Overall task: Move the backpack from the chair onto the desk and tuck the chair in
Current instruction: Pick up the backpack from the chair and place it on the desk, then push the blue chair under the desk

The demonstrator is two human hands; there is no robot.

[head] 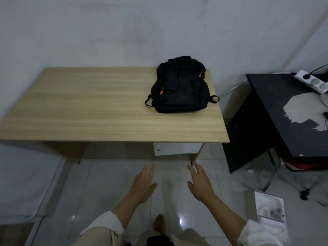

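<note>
Pale walls close in a dim corner, and glossy grey floor tiles (pixel 99 189) throw back a small glare near the person's feet. Seen from behind the person, the wooden desk (pixel 99 110) fills the left and middle of the room, its top bare across the whole left half.

Toward two o'clock on that desk top lies the black backpack (pixel 179 87), flat on its back near the right rear corner, straps draped over it and small orange zipper pulls showing at its sides. Its zips look shut, so I cannot tell what is inside. One strap loop hangs just past the desk's right edge.

Under the desk's right end sits a white drawer unit (pixel 177 149), front closed, contents hidden.

Below the desk edge, at about six o'clock, both arms reach forward in light rolled sleeves. The left hand (pixel 143 185) is spread flat, fingers straight and slightly apart, holding nothing and touching nothing. The right hand (pixel 200 183), just beside it, is the same: palm down, fingers loose and extended, empty, with its fingertips near the desk's thin right leg (pixel 197 154) but not clearly on it.

At three o'clock stands a black side table (pixel 276 110) with worn pale patches, and a white power strip (pixel 312 82) on its far corner. A white booklet (pixel 269 206) lies on the floor at four o'clock.
</note>
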